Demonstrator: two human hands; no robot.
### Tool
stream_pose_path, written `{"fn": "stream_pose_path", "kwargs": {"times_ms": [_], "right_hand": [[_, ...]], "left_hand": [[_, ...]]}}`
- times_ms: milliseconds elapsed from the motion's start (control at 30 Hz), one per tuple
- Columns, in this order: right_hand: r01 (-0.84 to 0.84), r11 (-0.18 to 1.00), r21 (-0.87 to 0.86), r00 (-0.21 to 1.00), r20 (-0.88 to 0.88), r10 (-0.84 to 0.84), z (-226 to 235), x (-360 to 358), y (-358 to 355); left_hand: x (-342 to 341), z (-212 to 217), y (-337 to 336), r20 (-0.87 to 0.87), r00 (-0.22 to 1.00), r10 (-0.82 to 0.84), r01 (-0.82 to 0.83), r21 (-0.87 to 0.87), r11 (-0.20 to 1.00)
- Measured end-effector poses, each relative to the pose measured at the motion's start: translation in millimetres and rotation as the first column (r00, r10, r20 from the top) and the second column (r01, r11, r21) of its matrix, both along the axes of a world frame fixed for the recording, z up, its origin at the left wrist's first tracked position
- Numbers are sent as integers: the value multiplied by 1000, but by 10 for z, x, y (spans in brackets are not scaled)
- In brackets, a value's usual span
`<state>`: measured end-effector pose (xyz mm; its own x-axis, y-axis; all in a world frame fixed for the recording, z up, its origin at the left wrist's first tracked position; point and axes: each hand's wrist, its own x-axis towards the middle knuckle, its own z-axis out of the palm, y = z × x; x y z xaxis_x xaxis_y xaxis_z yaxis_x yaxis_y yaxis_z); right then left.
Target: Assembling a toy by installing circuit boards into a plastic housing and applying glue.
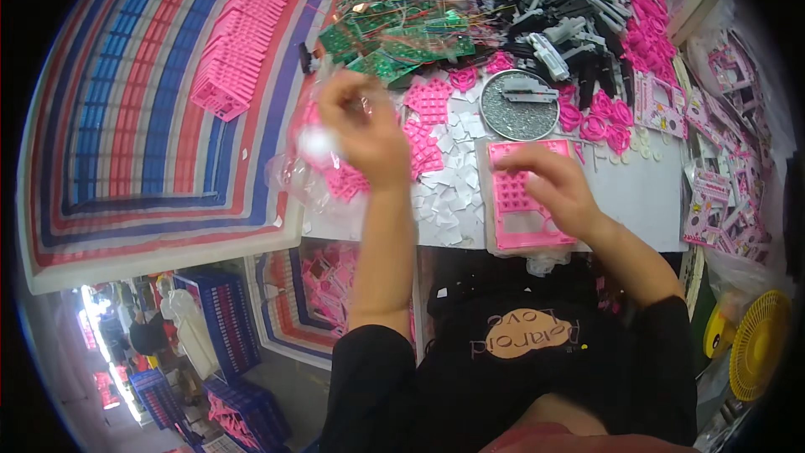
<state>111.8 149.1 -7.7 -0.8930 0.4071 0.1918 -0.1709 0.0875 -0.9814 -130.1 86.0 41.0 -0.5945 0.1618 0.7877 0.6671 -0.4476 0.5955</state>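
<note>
My left hand (pixel 369 130) is raised over a clear plastic bag (pixel 298 184) and some pink keypad pieces (pixel 344 182). Motion smears its curled fingers, so I cannot tell what, if anything, they hold. A blurred white round shape (pixel 319 143) shows beside it. My right hand (pixel 558 189) is over the right side of a pink plastic panel (pixel 513 231), its fingers and thumb apart. The panel has rows of small buttons and a rectangular window, and it lies in a translucent holder (pixel 492 239) at the table's front edge.
White paper squares (pixel 444 197) are scattered between my hands. Behind are green circuit boards (pixel 402 46) with wires, a round tin (pixel 520 109) of small metal bits, and black and grey parts (pixel 553 33). Pink frames (pixel 243 42) stand stacked in a striped-lined tray (pixel 159 256) at left.
</note>
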Motion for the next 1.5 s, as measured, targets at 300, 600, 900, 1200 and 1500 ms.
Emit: {"fn": "stream_pose_path", "kwargs": {"times_ms": [300, 600, 900, 1200, 1500], "right_hand": [[19, 928, -372, 996, 91, 16, 6, -749, 65], [24, 748, -664, 997, -34, -62, 125, -604, 123], [-175, 924, -339, 983, 0, 186, 396, -323, 254], [-429, 901, -55, 871, 239, 429, 736, -188, 600], [-297, 955, -27, 936, 191, 296, 561, -250, 581]], "left_hand": [[-447, -186, -39, 448, 894, -10, 32, -43, 999], [554, 59, -606, -500, 773, -391, -93, -699, 709], [542, 29, -858, 408, 871, -274, 469, -519, 715], [-8, 299, -995, 534, 532, -657, 802, -566, 190], [491, -163, -809, 856, 274, -438, 962, -245, 122]]}}
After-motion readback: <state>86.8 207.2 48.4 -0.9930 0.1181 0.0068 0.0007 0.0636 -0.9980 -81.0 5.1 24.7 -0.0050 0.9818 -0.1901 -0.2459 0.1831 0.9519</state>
